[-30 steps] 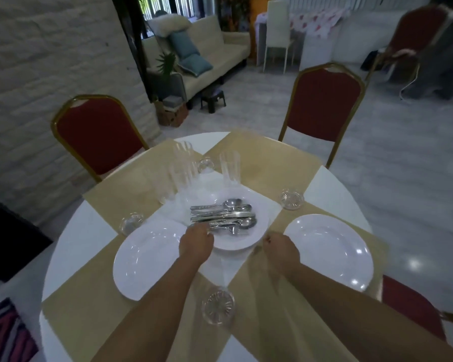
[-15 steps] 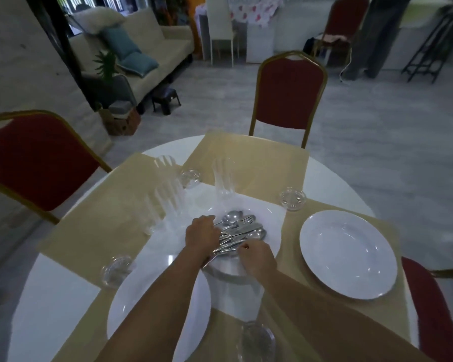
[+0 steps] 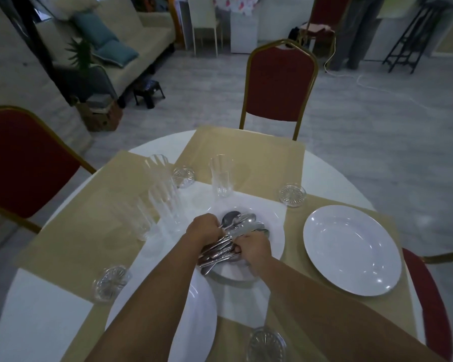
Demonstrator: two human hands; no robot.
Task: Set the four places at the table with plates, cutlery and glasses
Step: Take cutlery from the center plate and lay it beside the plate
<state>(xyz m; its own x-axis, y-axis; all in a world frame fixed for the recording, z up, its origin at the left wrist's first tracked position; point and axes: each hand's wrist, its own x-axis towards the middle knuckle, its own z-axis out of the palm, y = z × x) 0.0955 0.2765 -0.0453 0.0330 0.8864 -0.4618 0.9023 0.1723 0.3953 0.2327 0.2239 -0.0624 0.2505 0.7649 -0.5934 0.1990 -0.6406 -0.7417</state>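
Note:
A bundle of silver cutlery (image 3: 233, 235) lies over the middle white plate (image 3: 276, 239) on the round table. My left hand (image 3: 203, 229) grips the bundle from the left and my right hand (image 3: 251, 248) grips it from the right. A white plate (image 3: 350, 249) sits on the right beige mat. Another white plate (image 3: 194, 320) lies near me, partly under my left arm. Several tall clear glasses (image 3: 165, 199) stand left of the middle plate, and one glass (image 3: 221, 176) stands behind it.
Small glass coasters sit at the mats: far left (image 3: 184, 176), far right (image 3: 292, 194), near left (image 3: 110, 282) and near front (image 3: 265, 344). Red chairs stand at the far side (image 3: 280, 84), left (image 3: 24, 163) and right (image 3: 434, 304). A person's legs (image 3: 356, 30) show far back.
Both hands moved from the plate's near rim onto the cutlery and closed around the bundle, gathering it. My view shifted to the right.

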